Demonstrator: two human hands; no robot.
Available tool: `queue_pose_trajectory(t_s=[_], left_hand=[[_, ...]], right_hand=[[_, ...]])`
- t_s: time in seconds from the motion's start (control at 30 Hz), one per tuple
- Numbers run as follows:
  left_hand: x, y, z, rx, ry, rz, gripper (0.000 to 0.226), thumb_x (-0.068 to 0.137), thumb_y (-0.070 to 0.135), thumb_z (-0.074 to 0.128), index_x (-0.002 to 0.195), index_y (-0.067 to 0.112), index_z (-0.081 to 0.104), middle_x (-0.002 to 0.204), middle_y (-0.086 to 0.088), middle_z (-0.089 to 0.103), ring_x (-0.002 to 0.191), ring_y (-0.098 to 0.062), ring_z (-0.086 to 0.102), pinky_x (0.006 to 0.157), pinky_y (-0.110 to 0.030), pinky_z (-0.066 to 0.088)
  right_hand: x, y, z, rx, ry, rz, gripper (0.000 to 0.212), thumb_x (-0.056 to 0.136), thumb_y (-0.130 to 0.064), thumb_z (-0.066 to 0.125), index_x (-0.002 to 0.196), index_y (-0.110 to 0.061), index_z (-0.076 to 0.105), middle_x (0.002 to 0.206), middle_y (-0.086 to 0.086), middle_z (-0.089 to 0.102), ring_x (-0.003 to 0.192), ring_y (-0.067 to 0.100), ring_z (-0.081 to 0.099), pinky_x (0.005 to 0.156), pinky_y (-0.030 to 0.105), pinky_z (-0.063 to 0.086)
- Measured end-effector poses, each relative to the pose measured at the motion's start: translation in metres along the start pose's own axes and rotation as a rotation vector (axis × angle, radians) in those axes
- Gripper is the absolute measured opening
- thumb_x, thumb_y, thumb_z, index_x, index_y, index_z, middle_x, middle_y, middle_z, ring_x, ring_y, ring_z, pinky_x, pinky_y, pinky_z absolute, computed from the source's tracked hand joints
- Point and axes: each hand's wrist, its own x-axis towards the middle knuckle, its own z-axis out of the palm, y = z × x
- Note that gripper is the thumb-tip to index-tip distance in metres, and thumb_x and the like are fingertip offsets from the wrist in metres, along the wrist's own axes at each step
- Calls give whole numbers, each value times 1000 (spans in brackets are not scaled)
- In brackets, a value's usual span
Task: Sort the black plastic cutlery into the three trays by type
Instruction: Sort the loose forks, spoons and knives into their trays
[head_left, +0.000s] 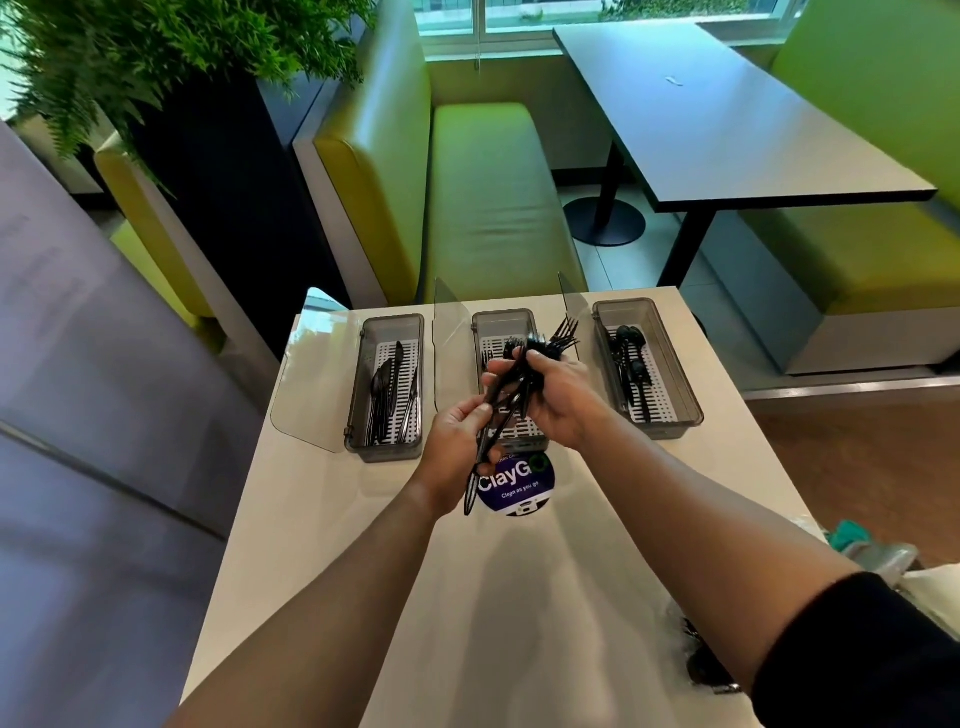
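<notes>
Three grey trays stand in a row on the white table. The left tray (387, 325) holds black knives (387, 395), the middle tray (501, 318) is partly hidden by my hands, and the right tray (670, 358) holds black spoons (631, 364). My right hand (563, 400) is shut on a bundle of black cutlery (535, 351) above the middle tray, with fork tines sticking out at the top. My left hand (460, 447) pinches a black knife (480, 462) that hangs down from the bundle.
Clear plastic lids (306, 389) stand open beside the trays. A round purple sticker (519, 486) lies on the table near my hands. More black cutlery (701, 660) in a clear bag lies at the table's right edge. Green benches and a dark table stand beyond.
</notes>
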Motion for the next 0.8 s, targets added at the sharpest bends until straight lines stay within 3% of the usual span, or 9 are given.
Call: queue_pose_trajectory(t_s=[0.1, 0.27, 0.53, 0.6, 0.7, 0.8], left_hand=[[2, -3, -4, 15, 24, -12, 19, 106, 15, 44, 113, 8, 61, 90, -11, 67, 50, -14, 49, 38, -22, 33], [2, -4, -7, 30, 70, -8, 14, 104, 7, 49, 108, 13, 60, 84, -7, 64, 48, -11, 46, 37, -20, 31], [4, -9, -8, 76, 77, 3, 6, 101, 13, 58, 100, 8, 60, 81, -13, 64, 40, -9, 36, 36, -20, 29], [3, -9, -5, 115, 60, -8, 13, 99, 17, 63, 97, 6, 58, 78, -16, 61, 38, -7, 33, 36, -21, 28], [2, -2, -1, 134, 44, -8, 21, 98, 25, 63, 101, 5, 58, 62, -1, 52, 39, -5, 31, 37, -20, 28], [4, 10, -6, 79, 56, 15, 30, 101, 31, 57, 105, 1, 63, 73, -1, 53, 44, -5, 34, 38, -18, 28]], right_hand=[[5, -6, 0, 31, 81, -47, 31, 109, -18, 40, 133, 2, 43, 102, 30, 72, 88, 42, 72, 87, 59, 58], [3, -18, -2, 4, 130, -93, 20, 109, -13, 39, 117, 0, 52, 75, 17, 66, 74, 34, 71, 79, 52, 59], [3, -5, -2, -21, 145, -108, 26, 108, -21, 42, 124, -2, 50, 80, 19, 68, 68, 32, 70, 67, 43, 62], [3, 1, 0, -21, 151, -105, 26, 107, -25, 45, 120, -3, 53, 72, 13, 65, 60, 27, 65, 59, 39, 59], [9, -1, 7, -58, 209, -136, 18, 105, -24, 50, 102, -8, 54, 62, 4, 56, 45, 15, 50, 41, 28, 44], [18, -15, 11, -118, 232, -164, 20, 103, -29, 57, 97, -10, 53, 61, 2, 53, 42, 12, 44, 36, 23, 37]])
